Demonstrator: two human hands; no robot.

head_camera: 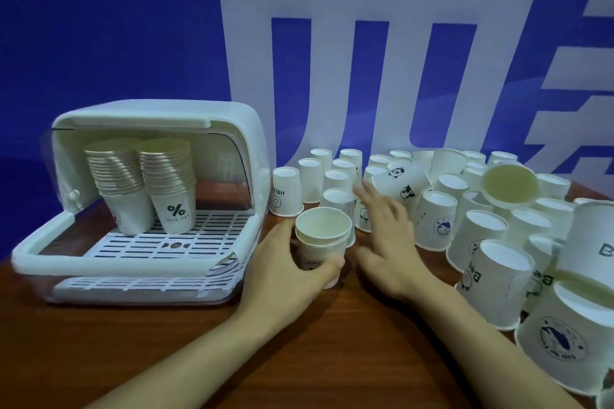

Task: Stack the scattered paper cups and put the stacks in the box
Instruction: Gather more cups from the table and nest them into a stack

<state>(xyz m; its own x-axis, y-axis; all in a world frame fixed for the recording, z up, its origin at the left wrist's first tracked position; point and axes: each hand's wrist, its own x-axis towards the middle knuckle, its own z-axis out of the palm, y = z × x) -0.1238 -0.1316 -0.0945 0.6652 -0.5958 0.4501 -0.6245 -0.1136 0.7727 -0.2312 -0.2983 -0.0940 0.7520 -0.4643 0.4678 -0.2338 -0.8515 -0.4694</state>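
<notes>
Your left hand (282,262) has its grip clenched round a short stack of upright paper cups (323,239) on the wood-grain tabletop (299,359), just right of the white plastic box (139,199). Your right hand (387,236) is released, fingers spread toward the inverted cups (435,222). Two tapered stacks (143,183) stand on the box's slotted grid.

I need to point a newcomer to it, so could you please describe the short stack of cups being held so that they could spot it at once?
Start at the white box on the left of the wooden table. Just right of its open front, the left hand grips a short stack of cups. Unlike the many upside-down cups behind and to the right, it stands mouth up.
</notes>
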